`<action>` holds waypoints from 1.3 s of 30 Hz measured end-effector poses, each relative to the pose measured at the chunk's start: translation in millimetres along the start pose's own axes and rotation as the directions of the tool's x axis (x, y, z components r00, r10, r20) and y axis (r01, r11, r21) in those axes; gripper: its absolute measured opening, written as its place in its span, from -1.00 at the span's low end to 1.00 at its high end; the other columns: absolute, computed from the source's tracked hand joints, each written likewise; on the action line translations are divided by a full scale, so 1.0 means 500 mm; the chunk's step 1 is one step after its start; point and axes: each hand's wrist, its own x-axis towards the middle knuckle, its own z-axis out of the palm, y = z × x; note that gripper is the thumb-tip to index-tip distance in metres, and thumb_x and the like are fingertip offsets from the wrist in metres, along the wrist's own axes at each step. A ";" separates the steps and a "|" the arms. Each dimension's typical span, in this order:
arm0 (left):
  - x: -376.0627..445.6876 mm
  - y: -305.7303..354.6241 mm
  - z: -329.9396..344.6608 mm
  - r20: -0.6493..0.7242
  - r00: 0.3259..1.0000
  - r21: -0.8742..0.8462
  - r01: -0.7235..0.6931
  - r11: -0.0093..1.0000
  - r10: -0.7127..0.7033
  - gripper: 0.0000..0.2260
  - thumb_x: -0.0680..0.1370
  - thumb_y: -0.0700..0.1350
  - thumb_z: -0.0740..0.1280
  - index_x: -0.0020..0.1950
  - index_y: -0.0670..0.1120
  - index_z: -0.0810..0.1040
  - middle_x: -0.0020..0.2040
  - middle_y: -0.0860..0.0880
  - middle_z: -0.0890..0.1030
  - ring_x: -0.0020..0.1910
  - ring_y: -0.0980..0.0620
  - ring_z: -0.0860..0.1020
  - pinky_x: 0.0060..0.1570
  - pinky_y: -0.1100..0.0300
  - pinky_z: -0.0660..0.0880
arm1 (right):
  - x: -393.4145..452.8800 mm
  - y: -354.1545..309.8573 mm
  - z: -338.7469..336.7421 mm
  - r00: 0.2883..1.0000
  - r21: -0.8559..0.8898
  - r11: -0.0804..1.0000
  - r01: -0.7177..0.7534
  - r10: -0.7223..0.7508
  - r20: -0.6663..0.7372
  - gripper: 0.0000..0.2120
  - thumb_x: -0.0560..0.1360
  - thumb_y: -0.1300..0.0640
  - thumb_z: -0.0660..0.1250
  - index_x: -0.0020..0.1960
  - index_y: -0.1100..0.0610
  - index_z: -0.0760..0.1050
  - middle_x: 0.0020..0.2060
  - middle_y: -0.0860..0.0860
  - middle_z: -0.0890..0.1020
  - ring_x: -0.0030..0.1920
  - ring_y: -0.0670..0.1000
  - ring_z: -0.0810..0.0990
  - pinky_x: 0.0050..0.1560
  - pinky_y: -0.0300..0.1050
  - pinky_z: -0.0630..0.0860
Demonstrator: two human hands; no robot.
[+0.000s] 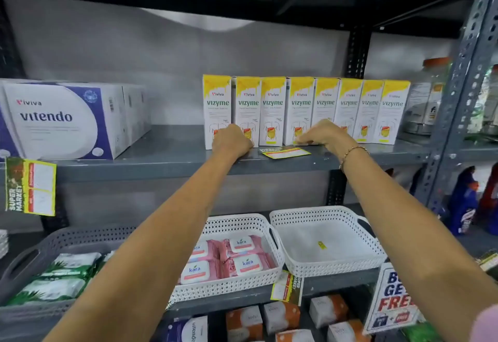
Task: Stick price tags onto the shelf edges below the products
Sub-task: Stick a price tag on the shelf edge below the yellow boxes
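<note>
- Your L hand is fisted on the shelf, grip contents unclear.
- R hand: fingers down, pinning the tag's top edge, holds nothing.
- Tag lies flat at 6 o'clock of the Vizyme boxes, prob staged, not yet stuck to the edge.

Both hands rest on the shelf before Vizyme boxes, price tag between them.

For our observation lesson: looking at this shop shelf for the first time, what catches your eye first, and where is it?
A row of yellow-and-white Vizyme boxes stands on the middle shelf. Both bare arms reach up to it, the left hand and right hand resting in front of the boxes. Between the hands a price tag lies flat on the shelf.
</note>
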 end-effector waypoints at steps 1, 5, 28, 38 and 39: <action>-0.002 0.002 -0.001 0.022 1.000 -0.012 0.013 1.000 -0.012 -0.79 0.45 -0.12 0.39 -0.16 -0.16 0.37 -0.18 -0.09 0.51 -0.12 -0.10 0.49 -0.19 0.15 0.39 | -0.003 -0.003 0.004 1.000 -0.011 1.000 -0.005 0.006 0.012 -0.56 0.35 0.20 0.51 0.14 0.36 0.50 0.04 0.19 0.58 -0.03 0.09 0.48 -0.28 -0.15 0.39; 0.010 0.005 0.008 0.052 0.998 -0.032 0.042 0.999 -0.041 -0.75 0.40 -0.10 0.43 -0.30 -0.14 0.38 -0.33 -0.05 0.50 -0.20 -0.07 0.54 -0.28 0.16 0.41 | -0.011 -0.011 0.015 1.000 -0.043 0.999 -0.012 0.013 0.021 -0.54 0.36 0.17 0.51 0.15 0.34 0.44 -0.01 0.11 0.51 0.00 0.09 0.45 -0.09 -0.11 0.36; -0.042 0.047 -0.022 0.048 0.997 -0.272 -0.051 0.961 0.067 -0.82 0.50 -0.18 0.34 -0.06 -0.30 0.61 -0.12 -0.10 0.60 -0.14 -0.01 0.51 -0.15 0.18 0.40 | -0.036 0.010 -0.046 0.994 0.133 0.990 0.053 -0.065 0.083 -0.76 0.43 0.08 0.41 0.03 0.20 0.58 -0.21 -0.01 0.56 -0.29 -0.07 0.31 -0.34 -0.23 0.23; -0.072 0.036 -0.009 -0.082 0.984 -0.219 -0.174 0.960 0.160 -0.82 0.50 -0.22 0.25 -0.32 -0.18 0.44 -0.28 -0.18 0.47 -0.26 0.01 0.42 -0.38 0.37 0.37 | -0.063 0.050 -0.030 0.963 0.251 0.940 0.232 -0.258 0.078 -0.83 0.48 0.12 0.39 0.03 0.16 0.60 -0.05 -0.07 0.61 -0.11 -0.21 0.50 -0.24 -0.30 0.35; -0.076 0.033 -0.006 -0.071 0.982 -0.208 -0.184 0.961 0.173 -0.81 0.51 -0.21 0.25 -0.31 -0.19 0.44 -0.27 -0.20 0.49 -0.29 0.03 0.43 -0.41 0.44 0.35 | -0.067 0.055 -0.034 0.959 0.247 0.937 0.248 -0.274 0.076 -0.86 0.48 0.12 0.38 0.01 0.15 0.60 -0.07 -0.08 0.60 -0.13 -0.24 0.49 -0.24 -0.31 0.35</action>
